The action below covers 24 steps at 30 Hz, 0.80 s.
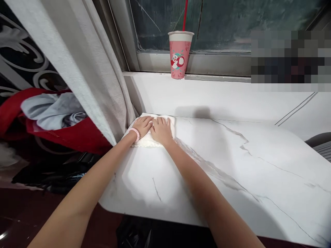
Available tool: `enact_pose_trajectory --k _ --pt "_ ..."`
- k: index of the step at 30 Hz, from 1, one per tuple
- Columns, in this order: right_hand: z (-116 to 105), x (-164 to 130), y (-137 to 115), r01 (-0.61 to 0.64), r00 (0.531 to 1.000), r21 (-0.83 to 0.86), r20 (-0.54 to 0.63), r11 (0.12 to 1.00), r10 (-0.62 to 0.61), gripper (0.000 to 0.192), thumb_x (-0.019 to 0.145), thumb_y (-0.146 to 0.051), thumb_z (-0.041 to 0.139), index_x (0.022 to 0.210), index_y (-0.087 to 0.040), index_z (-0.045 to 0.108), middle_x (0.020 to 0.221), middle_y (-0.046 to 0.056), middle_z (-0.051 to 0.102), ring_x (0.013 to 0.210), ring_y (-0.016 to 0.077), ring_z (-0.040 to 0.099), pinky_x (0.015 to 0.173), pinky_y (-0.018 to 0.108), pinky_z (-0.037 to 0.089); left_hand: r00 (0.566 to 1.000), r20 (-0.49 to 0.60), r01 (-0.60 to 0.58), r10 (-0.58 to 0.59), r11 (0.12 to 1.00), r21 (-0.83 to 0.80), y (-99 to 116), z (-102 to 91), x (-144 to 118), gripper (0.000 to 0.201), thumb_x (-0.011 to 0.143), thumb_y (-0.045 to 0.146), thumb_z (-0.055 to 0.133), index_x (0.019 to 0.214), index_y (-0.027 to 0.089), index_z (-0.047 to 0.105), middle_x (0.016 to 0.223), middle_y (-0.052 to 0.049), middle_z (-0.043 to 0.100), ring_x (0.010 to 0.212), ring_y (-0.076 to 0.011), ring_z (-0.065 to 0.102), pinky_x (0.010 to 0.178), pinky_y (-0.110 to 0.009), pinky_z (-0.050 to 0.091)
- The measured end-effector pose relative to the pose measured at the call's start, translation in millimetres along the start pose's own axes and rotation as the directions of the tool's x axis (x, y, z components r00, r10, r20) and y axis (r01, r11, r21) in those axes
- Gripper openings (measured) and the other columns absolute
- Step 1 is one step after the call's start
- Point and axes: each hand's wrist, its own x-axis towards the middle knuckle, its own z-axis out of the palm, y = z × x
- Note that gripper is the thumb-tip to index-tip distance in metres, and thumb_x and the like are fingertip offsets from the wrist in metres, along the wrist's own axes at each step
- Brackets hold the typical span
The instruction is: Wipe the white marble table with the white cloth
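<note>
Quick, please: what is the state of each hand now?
Left hand: open, flat on the folded white cloth, holding nothing.
Right hand: open, flat on the same cloth, holding nothing.

White cloth (150, 139) mostly hidden under both flat hands, pixelated block (291, 57) masking the window's right part, red straw (185, 15) cut off by the top edge, elbows out of frame

I saw a soft, nubbly white cloth (151, 139) lying on the worktop (232, 165), a smooth, lightly glossy white marble-look slab with grey veins. The curtain (85, 69) was coarse woven fabric. The pink cup (180, 55) looked like printed paper, the window frame (207, 63) dull brushed metal.
</note>
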Motion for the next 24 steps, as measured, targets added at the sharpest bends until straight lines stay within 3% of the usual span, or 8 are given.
enact_pose_trajectory --k 6,12,15,19,24 --pt "-13.2 -54.0 -43.7 0.097 0.992 0.040 0.078 0.995 -0.099 0.040 0.098 -0.026 0.040 0.133 -0.012 0.053 0.141 0.017 0.051 0.134 0.0300 0.039 0.118 0.058 0.014 0.996 -0.042 0.085 -0.082 0.994 0.066 9.8 -20.8 -86.4 0.046 0.097 0.032 0.029 0.133 0.020 0.054 0.137 -0.009 0.059 0.127 -0.0258 0.051 0.111 -0.045 0.037" --pt "-43.8 -123.6 -54.6 0.243 0.964 0.082 0.093 0.967 -0.250 0.041 0.097 -0.025 0.042 0.134 -0.012 0.052 0.144 0.017 0.049 0.135 0.0298 0.039 0.118 0.058 0.017 0.984 -0.070 0.175 -0.166 0.973 0.152 69.1 -34.8 -168.9 0.048 0.097 0.030 0.027 0.136 0.016 0.050 0.138 -0.014 0.057 0.129 -0.0284 0.049 0.113 -0.048 0.032" --pt "-61.4 -160.7 -54.9 0.266 0.957 0.087 0.096 0.960 -0.274 0.041 0.096 -0.025 0.043 0.133 -0.010 0.053 0.145 0.019 0.048 0.136 0.0317 0.038 0.118 0.059 0.016 0.981 -0.082 0.187 -0.177 0.973 0.136 101.3 -39.4 -200.6 0.048 0.096 0.030 0.026 0.137 0.020 0.050 0.137 -0.013 0.058 0.129 -0.0277 0.050 0.112 -0.050 0.033" --pt "-76.4 -190.0 -55.0 0.274 0.954 0.079 0.107 0.958 -0.282 0.040 0.097 -0.026 0.041 0.132 -0.011 0.053 0.145 0.019 0.048 0.137 0.0320 0.037 0.118 0.060 0.017 0.984 -0.075 0.172 -0.163 0.977 0.127 124.9 -43.0 -221.8 0.050 0.097 0.030 0.023 0.138 0.019 0.050 0.136 -0.013 0.058 0.130 -0.0269 0.049 0.113 -0.049 0.032" --pt "-75.9 -183.9 -54.3 0.285 0.949 0.049 0.125 0.957 -0.289 0.041 0.096 -0.028 0.042 0.132 -0.010 0.052 0.144 0.020 0.048 0.134 0.0339 0.038 0.115 0.062 0.020 0.989 -0.007 0.149 -0.149 0.981 0.124 118.4 -45.1 -215.3 0.051 0.096 0.030 0.023 0.138 0.018 0.049 0.138 -0.012 0.057 0.131 -0.0264 0.048 0.114 -0.048 0.032"
